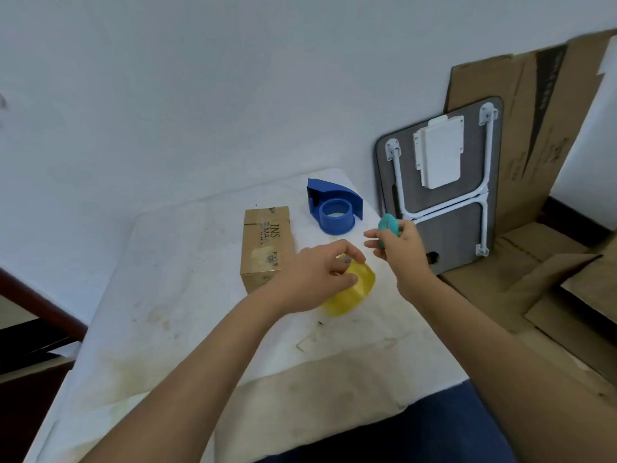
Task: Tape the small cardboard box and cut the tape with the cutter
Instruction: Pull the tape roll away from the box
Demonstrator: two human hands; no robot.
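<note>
Soft, even, cool-tinted light; faint shadows only. Straight lines bent near frame edges by wide-angle lens. Slight blur throughout; no glare seen.

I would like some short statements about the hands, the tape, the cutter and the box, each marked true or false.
1. The left hand grips the yellow tape roll. True.
2. The right hand is empty. False: it holds a small teal cutter.
3. The small cardboard box lies on the white cloth. True.
4. The blue tape dispenser has the yellow roll mounted on it. False: its hub is bare.
5. The box stands to the right of the dispenser. False: it is to its left.
</note>
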